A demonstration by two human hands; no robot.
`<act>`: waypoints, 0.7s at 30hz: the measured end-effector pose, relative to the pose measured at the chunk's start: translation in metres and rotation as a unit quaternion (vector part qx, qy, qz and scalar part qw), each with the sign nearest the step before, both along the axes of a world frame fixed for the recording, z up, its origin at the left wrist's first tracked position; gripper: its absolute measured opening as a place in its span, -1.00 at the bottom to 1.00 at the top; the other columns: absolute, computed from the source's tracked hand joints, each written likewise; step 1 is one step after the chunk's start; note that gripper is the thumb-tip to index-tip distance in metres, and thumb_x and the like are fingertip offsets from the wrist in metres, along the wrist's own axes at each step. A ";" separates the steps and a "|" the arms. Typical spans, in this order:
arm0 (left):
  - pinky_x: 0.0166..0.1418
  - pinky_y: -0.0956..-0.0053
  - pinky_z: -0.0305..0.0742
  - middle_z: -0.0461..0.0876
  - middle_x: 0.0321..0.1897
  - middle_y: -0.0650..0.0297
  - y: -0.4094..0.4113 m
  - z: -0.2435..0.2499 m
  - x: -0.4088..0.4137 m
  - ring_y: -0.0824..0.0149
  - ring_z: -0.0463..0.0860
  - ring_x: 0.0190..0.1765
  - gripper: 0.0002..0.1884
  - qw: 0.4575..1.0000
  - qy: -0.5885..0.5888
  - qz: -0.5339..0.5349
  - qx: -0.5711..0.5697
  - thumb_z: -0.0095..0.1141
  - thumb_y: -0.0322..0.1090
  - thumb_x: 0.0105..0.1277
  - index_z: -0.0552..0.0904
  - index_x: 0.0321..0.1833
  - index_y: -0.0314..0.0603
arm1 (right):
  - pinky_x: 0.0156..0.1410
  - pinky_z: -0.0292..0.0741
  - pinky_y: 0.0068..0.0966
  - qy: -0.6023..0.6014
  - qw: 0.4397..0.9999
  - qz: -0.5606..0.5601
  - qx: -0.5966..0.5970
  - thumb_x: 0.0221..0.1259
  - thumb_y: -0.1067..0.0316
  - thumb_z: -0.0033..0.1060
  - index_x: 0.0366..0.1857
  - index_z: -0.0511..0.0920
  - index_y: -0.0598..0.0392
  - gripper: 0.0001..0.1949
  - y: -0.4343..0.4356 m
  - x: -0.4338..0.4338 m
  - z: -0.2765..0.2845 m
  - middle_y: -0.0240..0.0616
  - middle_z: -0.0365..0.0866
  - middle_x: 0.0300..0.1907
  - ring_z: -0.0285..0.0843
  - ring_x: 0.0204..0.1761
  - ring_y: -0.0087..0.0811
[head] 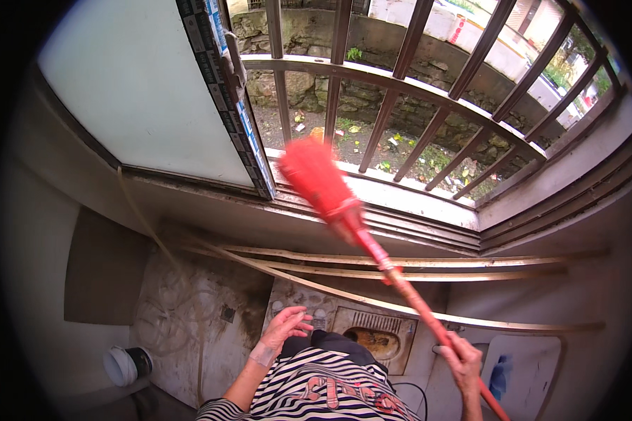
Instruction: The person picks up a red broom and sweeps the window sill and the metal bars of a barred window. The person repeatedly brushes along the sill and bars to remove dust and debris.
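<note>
My right hand [461, 358] is closed around the red handle of a long-handled red brush [318, 179]. The handle slants up and left from the hand, and the slightly blurred head is in front of the lower window frame, near the edge of the frosted sliding pane [152, 100]. Nothing is in my left hand [287, 327]; its fingers are apart in front of my striped shirt, and a clear patch is stuck on the wrist. Beyond the brush head are brown metal window bars [384, 126]. The far end of the handle runs out of view at the bottom right.
Several long thin strips [347, 300] run across below the window. A squat toilet [376, 342] is set in the stained floor. At the lower left lies a white bucket [121, 366], with a pale hose [200, 337] near it. A white panel [524, 373] stands at the right.
</note>
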State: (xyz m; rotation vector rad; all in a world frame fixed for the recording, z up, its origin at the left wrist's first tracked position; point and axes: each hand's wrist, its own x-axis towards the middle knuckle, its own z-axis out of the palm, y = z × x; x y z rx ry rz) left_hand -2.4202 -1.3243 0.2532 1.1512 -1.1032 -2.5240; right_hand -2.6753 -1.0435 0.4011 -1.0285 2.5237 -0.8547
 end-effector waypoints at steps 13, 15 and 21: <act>-0.15 0.48 0.57 0.58 -0.07 0.06 -0.010 -0.018 0.012 0.25 0.66 -0.15 -0.61 0.996 -0.018 0.090 0.013 0.00 -0.18 0.38 0.39 0.16 -0.26 | -0.29 0.41 -0.20 0.149 0.978 0.017 0.143 0.16 0.25 0.18 0.06 0.51 -0.13 -0.66 -0.045 -0.098 0.033 -0.06 0.57 -0.40 0.52 -0.38 0.02; -0.16 0.47 0.58 0.58 -0.07 0.05 -0.011 -0.028 0.023 0.25 0.66 -0.16 -0.62 0.992 -0.013 0.124 0.022 0.00 -0.19 0.38 0.39 0.15 -0.26 | -0.28 0.43 -0.20 0.153 0.977 0.070 0.132 0.17 0.22 0.17 0.05 0.52 -0.12 -0.67 -0.064 -0.116 0.032 -0.06 0.59 -0.39 0.54 -0.35 0.01; -0.20 0.44 0.60 0.61 -0.12 0.01 -0.006 -0.031 0.048 0.22 0.67 -0.21 -0.65 0.977 -0.040 0.208 0.028 -0.05 -0.21 0.40 0.40 0.12 -0.29 | -0.28 0.43 -0.37 0.035 0.981 0.054 0.184 0.17 0.20 0.17 0.11 0.50 -0.11 -0.62 -0.113 -0.133 0.078 -0.01 0.55 -0.47 0.55 -0.43 -0.06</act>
